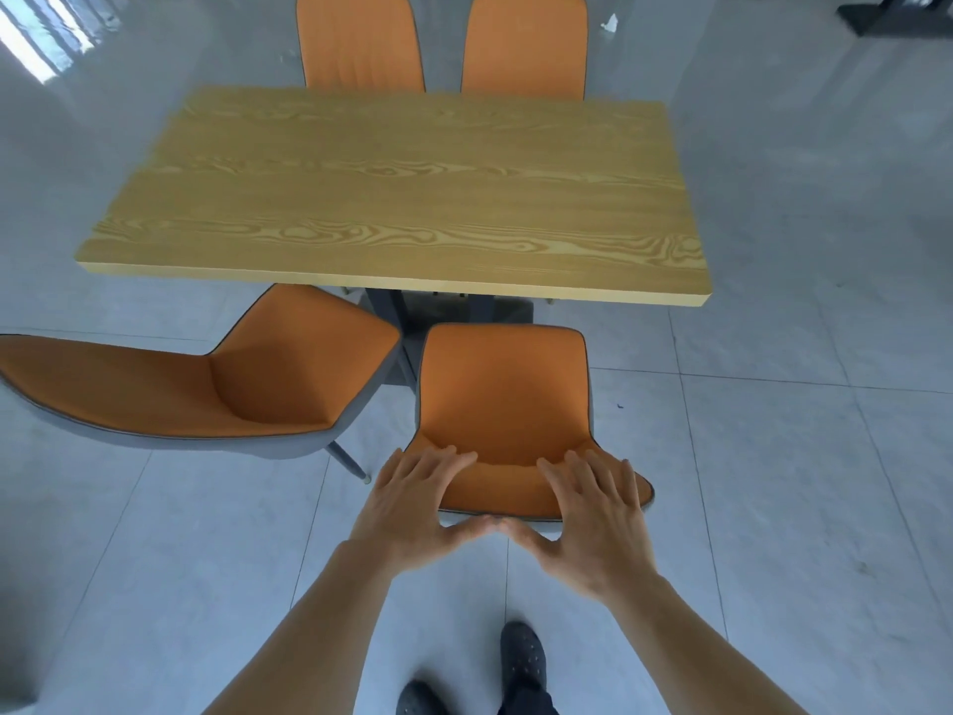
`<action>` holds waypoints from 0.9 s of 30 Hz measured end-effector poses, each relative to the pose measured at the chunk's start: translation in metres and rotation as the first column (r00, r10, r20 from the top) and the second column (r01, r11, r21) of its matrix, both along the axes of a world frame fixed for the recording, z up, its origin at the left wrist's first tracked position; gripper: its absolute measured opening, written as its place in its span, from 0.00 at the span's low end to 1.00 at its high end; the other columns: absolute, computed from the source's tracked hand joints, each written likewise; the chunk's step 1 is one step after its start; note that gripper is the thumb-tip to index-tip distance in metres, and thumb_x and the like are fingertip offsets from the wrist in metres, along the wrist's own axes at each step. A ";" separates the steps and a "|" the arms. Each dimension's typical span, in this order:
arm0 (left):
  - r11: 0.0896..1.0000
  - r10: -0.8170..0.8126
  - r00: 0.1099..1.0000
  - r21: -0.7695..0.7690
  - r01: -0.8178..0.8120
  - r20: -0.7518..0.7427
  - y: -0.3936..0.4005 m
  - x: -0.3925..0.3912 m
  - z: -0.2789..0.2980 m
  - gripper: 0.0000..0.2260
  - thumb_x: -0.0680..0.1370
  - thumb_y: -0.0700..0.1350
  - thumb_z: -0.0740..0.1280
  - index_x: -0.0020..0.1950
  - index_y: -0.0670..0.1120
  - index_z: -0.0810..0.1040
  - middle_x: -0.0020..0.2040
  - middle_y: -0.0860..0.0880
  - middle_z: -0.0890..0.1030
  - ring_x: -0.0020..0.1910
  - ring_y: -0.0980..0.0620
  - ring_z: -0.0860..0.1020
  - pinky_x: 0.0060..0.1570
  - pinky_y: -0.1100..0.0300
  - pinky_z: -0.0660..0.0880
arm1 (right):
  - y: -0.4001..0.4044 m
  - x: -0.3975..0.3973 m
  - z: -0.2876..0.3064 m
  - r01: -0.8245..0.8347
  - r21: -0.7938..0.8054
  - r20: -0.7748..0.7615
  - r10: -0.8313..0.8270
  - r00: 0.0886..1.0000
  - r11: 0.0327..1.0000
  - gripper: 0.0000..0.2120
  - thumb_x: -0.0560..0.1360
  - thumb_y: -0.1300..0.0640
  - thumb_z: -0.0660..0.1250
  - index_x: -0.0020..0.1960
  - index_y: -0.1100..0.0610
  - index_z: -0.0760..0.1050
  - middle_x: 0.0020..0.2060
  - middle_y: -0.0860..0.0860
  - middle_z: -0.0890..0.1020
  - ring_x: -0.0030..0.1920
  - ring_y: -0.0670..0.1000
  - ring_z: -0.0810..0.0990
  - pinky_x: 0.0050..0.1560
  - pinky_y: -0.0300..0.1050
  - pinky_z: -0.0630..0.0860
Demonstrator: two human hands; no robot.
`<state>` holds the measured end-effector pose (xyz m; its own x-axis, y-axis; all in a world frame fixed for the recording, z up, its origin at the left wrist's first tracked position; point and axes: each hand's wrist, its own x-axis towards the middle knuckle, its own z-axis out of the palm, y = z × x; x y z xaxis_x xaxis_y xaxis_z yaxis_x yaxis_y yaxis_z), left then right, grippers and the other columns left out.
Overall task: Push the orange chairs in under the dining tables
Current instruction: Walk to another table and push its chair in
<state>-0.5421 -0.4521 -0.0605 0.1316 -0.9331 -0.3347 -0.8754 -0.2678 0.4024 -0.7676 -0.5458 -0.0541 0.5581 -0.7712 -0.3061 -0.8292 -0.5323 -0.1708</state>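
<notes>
Near right chair [503,394]: seat front just short of near edge of surface [402,198], backrest toward person. Left hand [412,503] and right hand [598,513] grip backrest top, fingers spread over orange front, thumbs hooked behind, thumb tips nearly meeting. Near left chair [206,389] stands askew, beside it. Far left chair [361,43] and far right chair [526,43] sit close against far edge. Grey tiled floor [799,456].

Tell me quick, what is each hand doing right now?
Left hand: holding the near chair by its backrest top, fingers over front, thumb behind.
Right hand: holding the same backrest top, same way.
</notes>
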 end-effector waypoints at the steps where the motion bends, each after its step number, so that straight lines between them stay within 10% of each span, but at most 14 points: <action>1: 1.000 0.007 1.000 -0.008 -0.007 -0.011 -0.001 0.006 0.005 0.39 0.72 0.81 0.53 0.79 0.64 0.56 0.81 0.58 0.61 0.80 0.55 0.55 0.81 0.49 0.46 | 0.000 0.007 0.003 0.006 0.013 0.010 -0.006 1.000 1.000 0.53 0.67 0.14 0.36 0.80 0.43 0.60 0.80 0.52 0.65 0.82 0.56 0.55 0.80 0.65 0.46; 27: 0.995 -0.015 0.993 -0.093 0.025 0.113 0.136 0.560 0.044 0.41 0.71 0.80 0.56 0.80 0.64 0.55 0.81 0.59 0.60 0.82 0.54 0.52 0.80 0.52 0.42 | 0.157 0.523 0.019 0.111 0.200 0.174 -0.147 0.974 0.973 0.52 0.66 0.14 0.44 0.81 0.44 0.54 0.81 0.48 0.60 0.81 0.55 0.53 0.80 0.61 0.53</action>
<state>0.0179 -0.3157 -0.0167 0.1445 -0.9626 -0.2293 -0.9213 -0.2154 0.3236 -0.2450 -0.3885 -0.0350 0.5186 -0.7791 -0.3523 -0.8325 -0.3662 -0.4157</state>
